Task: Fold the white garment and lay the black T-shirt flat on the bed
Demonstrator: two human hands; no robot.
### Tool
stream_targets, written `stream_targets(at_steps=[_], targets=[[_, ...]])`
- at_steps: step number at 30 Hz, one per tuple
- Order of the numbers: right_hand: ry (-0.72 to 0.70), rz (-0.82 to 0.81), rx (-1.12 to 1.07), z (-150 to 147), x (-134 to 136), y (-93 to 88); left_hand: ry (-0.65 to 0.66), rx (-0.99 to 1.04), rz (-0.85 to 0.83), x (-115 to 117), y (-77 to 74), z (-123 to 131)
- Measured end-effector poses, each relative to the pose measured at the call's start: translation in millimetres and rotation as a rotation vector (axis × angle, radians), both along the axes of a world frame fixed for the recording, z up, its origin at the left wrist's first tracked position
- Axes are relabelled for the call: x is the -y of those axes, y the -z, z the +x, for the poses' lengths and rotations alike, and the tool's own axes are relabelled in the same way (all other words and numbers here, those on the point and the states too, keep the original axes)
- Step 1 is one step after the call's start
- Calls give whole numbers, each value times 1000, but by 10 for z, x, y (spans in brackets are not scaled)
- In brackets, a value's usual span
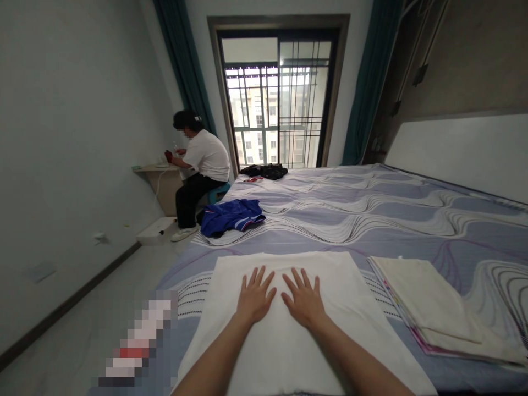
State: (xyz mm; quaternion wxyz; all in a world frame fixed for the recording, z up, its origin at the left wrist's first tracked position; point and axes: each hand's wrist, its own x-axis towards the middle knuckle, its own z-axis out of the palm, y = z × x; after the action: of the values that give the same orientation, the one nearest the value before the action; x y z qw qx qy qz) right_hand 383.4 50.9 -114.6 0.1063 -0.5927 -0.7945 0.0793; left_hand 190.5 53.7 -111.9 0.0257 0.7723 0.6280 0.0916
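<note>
A white cloth (330,275) lies spread flat on the near end of the bed (371,214). My left hand (254,297) rests palm down on its middle, fingers stretched out and apart. My right hand (304,300) lies flat beside it, a small gap between the two, fingers also spread. Neither hand holds anything. Both forearms reach in from the bottom edge across the cloth.
A folded cream cloth stack (437,313) lies to the right. A blue garment (233,215) and a dark garment (266,171) lie farther up the bed. A person in a white shirt (202,165) sits at a wall shelf (154,168). Floor runs along the left.
</note>
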Motion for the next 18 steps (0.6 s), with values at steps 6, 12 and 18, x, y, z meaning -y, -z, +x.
stream_targets(at_steps=[6, 12, 18], targets=[[179, -52, 77, 340, -471, -16, -178, 6, -25, -390, 9, -548], [325, -50, 105, 830, -838, 49, -292, -3, -25, -620, 16, -1007], [369, -3, 133, 1373, -827, 179, -297, -17, -17, -583, 14, -1238]])
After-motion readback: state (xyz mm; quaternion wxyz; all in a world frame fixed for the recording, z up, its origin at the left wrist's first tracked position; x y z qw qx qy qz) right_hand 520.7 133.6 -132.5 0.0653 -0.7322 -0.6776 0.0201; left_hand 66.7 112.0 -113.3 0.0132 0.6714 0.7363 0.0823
